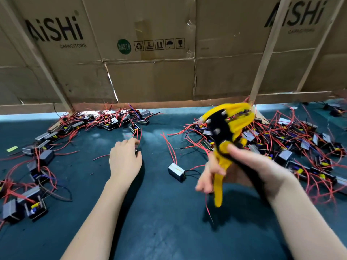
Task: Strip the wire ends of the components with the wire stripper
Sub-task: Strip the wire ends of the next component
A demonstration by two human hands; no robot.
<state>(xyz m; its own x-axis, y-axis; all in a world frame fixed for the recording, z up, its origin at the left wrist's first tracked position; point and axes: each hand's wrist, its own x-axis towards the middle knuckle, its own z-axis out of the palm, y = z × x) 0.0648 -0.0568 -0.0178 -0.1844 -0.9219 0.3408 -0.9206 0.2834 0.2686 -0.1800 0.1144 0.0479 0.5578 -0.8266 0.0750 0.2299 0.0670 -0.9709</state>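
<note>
1. The yellow and black wire stripper (223, 132) is held up above the table at centre right, its head pointing up and away, blurred by motion
2. The right hand (242, 166) grasps the stripper by its handles, thumb over the upper handle and fingers wrapped round the lower yellow one
3. The left hand (124, 156) reaches forward at centre, palm down, fingers curled onto a small dark component (136, 151) on the table, with red wires (139, 135) just beyond the fingertips; how firmly it grips I cannot tell
4. A single component with a pale top (176, 171) lies on the table between the two hands, red and black wires trailing from it
5. A heap of components with red wires (293, 147) lies to the right behind the stripper, another spread (105, 121) along the far left, and more (28, 194) at the near left edge
6. The dark green table (159, 222) carries it all; flattened cardboard boxes (150, 72) printed "AiSHi CAPACITORS" stand along the back
</note>
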